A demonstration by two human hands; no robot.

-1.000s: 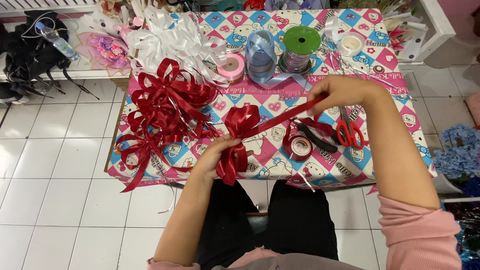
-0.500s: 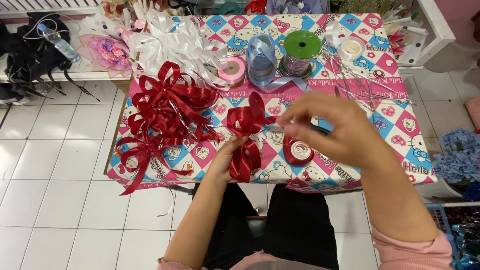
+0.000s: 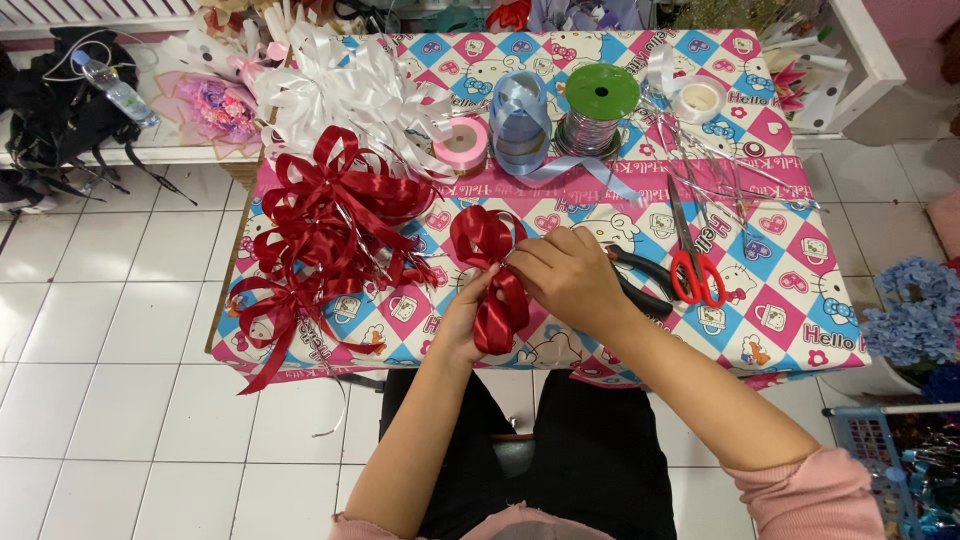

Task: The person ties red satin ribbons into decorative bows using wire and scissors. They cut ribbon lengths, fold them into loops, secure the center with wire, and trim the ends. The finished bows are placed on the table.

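Note:
My left hand (image 3: 466, 318) pinches the middle of a red satin ribbon bow (image 3: 488, 270) over a small table (image 3: 800, 330) covered in bright patterned paper. One loop stands above the pinch and a longer loop hangs below it. My right hand (image 3: 568, 276) rests against the bow's right side, fingers curled at its centre. A pile of finished red ribbon bows (image 3: 330, 225) lies just left of the hands.
Red-handled scissors (image 3: 692, 262) and black pliers (image 3: 640, 285) lie right of my right hand. Behind are a pink ribbon spool (image 3: 462, 143), a light blue spool (image 3: 520, 125), a green-topped silver spool (image 3: 596, 108), a tape roll (image 3: 700, 98) and white bows (image 3: 350, 95). White tiled floor surrounds the table.
My right hand came in from the far right, where it held a stretched ribbon strand, to the bow's centre. The bow has gained a loop.

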